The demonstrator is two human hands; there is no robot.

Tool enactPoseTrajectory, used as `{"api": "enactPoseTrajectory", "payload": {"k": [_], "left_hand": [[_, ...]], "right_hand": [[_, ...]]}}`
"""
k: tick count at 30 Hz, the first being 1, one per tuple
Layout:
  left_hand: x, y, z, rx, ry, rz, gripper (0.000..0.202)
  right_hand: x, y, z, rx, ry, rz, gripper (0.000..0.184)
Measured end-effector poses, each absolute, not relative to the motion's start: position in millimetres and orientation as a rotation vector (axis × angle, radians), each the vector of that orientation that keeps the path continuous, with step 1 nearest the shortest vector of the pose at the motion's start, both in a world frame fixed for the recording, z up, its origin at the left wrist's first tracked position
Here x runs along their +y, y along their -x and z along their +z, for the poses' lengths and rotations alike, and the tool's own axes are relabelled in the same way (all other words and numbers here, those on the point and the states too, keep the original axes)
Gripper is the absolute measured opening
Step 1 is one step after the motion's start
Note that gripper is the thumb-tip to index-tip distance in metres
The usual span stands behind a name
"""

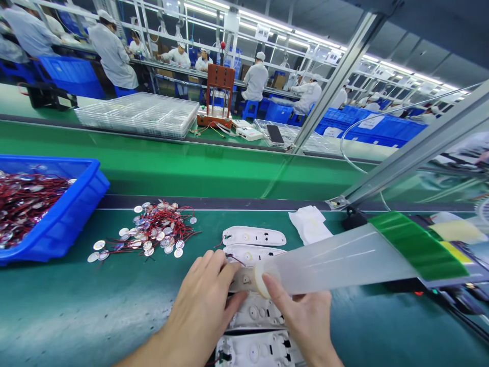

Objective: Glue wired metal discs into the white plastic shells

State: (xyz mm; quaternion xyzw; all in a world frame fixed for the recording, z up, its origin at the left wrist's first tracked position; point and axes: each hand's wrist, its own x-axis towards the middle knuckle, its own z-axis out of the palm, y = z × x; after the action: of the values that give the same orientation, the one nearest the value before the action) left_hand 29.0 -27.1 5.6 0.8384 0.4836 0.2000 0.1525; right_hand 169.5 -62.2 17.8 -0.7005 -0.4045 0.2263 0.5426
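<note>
My left hand (204,300) has its fingers curled on the left end of a white plastic shell (241,279), with its thumb low against the edge. My right hand (301,311) grips the end of a wide translucent strip (328,260), thumb on top, over the same shell. A pale round rim shows at the strip's tip, by the thumb. Further long white shells (254,236) lie in a column above and below, their inner sides with round bosses facing up. Thin red wires show at their left ends.
Left of the shells lies a pile of metal discs with red wires (160,229); a blue bin (57,224) holds more. At right, the strip runs to a dispenser with a green band (418,244). A white cloth (310,224) and a slanted metal post (412,137) stand behind.
</note>
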Motion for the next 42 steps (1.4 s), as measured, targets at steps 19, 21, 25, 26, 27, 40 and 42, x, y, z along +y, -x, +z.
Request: {"api": "enactPoseTrajectory", "payload": {"k": [19, 21, 25, 26, 27, 40, 42], "left_hand": [[-29.2, -29.0, 9.4, 1.409, -2.419, 0.483, 0.023], [-29.1, -28.9, 9.2, 1.407, -2.423, 0.488, 0.023], [-28.2, -28.4, 8.8, 1.408, -2.418, 0.513, 0.023], [-27.9, -28.4, 8.7, 1.406, -2.415, 0.517, 0.023], [-27.8, -28.4, 8.6, 1.405, -2.413, 0.521, 0.022], [-27.5, -28.8, 9.2, 1.402, -2.404, 0.504, 0.022], [-27.2, -28.6, 9.4, 1.399, -2.408, 0.514, 0.022]], "right_hand": [[-59.7, -176.5, 23.6, -0.987, 1.797, 0.483, 0.04], [-59.6, -175.5, 23.1, -0.963, 1.795, 0.481, 0.041], [-59.8, -170.9, 23.8, -0.931, 1.756, 0.497, 0.033], [-59.9, -169.8, 23.8, -0.933, 1.738, 0.505, 0.03], [-60.0, -168.9, 23.4, -0.936, 1.719, 0.508, 0.029], [-60.2, -173.2, 22.0, -0.937, 1.743, 0.472, 0.028], [-60.7, -173.6, 22.8, -0.933, 1.743, 0.473, 0.03]]}}
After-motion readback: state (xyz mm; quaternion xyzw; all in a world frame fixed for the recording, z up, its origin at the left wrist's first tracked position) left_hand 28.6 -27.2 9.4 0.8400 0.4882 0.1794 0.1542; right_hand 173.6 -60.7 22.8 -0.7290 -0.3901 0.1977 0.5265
